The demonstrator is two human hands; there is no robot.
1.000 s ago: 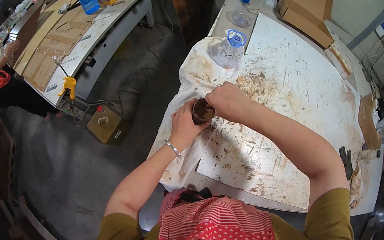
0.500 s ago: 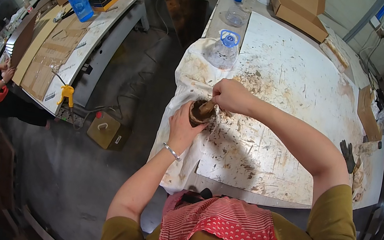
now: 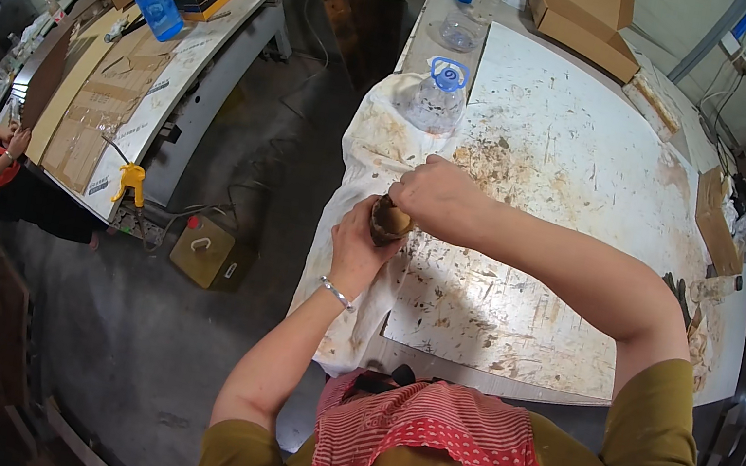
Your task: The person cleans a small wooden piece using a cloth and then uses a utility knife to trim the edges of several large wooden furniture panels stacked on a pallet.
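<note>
- Changed since half a second ago: right hand (image 3: 438, 199) has shifted leftward, now at the far rim of a dark-brown, round, open-mouthed vessel (image 3: 383, 234), material unclear.
- Brown piece visible under that hand then is now mostly concealed; a paler tan patch shows inside the mouth.
- Reading (judgement): handwork has passed to another stretch of the rim or inner wall; vessel's place is nearly unchanged.
- Vessel appearance: outside dark and uneven; mouth faces up toward the camera; depth not readable.
- Position: above the stained white cloth (image 3: 377, 140) along the left side of the scuffed white tabletop (image 3: 559, 185); contact beneath cannot be confirmed.
- Left hand (image 3: 357, 242): fingers wrapped around the vessel's near-left side, clamped on it.
- Right fingers: curled downward; cannot tell whether they pinch anything.
</note>
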